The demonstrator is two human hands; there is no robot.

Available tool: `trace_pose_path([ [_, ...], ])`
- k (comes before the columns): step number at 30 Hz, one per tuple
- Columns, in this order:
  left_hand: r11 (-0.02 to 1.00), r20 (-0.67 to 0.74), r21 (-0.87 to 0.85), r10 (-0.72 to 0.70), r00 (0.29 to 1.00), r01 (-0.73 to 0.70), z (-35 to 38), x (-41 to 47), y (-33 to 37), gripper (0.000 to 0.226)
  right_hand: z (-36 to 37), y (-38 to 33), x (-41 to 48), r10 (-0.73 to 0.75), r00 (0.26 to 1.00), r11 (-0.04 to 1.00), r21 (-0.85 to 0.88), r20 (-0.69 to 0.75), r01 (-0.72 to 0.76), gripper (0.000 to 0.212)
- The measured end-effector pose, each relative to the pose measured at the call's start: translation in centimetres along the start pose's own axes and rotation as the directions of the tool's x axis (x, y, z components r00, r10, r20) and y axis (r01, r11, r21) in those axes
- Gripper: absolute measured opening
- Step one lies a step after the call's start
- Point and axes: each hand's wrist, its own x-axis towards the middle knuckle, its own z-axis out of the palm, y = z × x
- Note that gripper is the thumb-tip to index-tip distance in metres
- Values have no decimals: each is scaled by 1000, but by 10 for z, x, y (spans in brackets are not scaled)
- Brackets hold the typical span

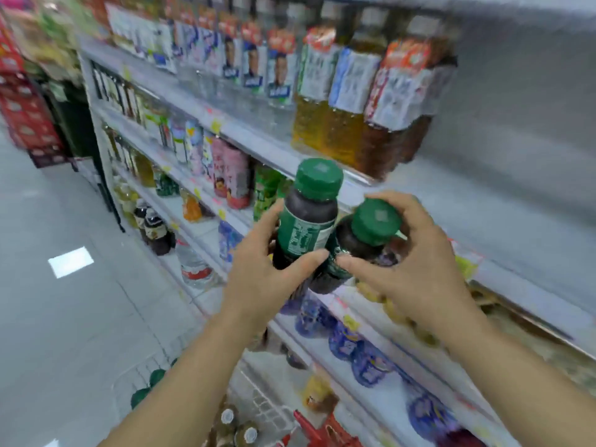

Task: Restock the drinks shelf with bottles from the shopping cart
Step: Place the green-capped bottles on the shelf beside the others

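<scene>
So, quick restock update. Parked low in front of the drinks shelf (251, 137) is the shopping cart (264, 404). Its wire basket holds more green-capped bottles (151, 379) plus a few pale-capped ones (238, 427), so I'd guess I'm nowhere near done.

My left hand (267, 269) is up in front of the shelf, fingers and thumb wrapped round the label of one dark bottle (306, 221). I'm holding it upright so it can go in standing. Touching it is the second dark bottle (364, 240), which leans toward the shelf. My right hand (416, 262) grips that one with fingers curled over the green cap and thumb lower on the body. Two at once means fewer trips, basically.

Both bottles are in the air just short of the shelf's edge, not on it yet. Further along the shelf, past the tea bottles (325, 124), there's a grey stretch that looks bare. It's blurry, but it's probably the gap to fill.
</scene>
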Motion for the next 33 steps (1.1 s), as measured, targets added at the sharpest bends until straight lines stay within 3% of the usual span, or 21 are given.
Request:
trace_pose_path([
  [6, 946, 166, -116, 318, 933, -302, 88, 6, 88, 58, -118, -49, -49, -131, 954, 986, -133, -271, 98, 62],
  [10, 911, 238, -174, 406, 882, -373, 143, 1, 122, 65, -172, -63, -85, -176, 911, 967, -241, -374, 87, 64],
  [17, 932, 415, -243, 352, 839, -271, 207, -3, 134, 61, -225, -44, -109, -94, 889, 920, -380, -448, -95, 69],
  [25, 958, 495, -211, 278, 823, -197, 240, 26, 118, 59, -254, -2, -72, 119, 842, 921, -258, -526, -291, 69],
  [31, 977, 485, -195, 176, 856, -90, 253, 44, 99, 56, -258, 17, -50, 182, 804, 922, -186, -566, -339, 45],
  [33, 980, 485, -190, 140, 863, -53, 258, 50, 97, 58, -255, 29, -52, 250, 787, 909, -144, -564, -392, 53],
])
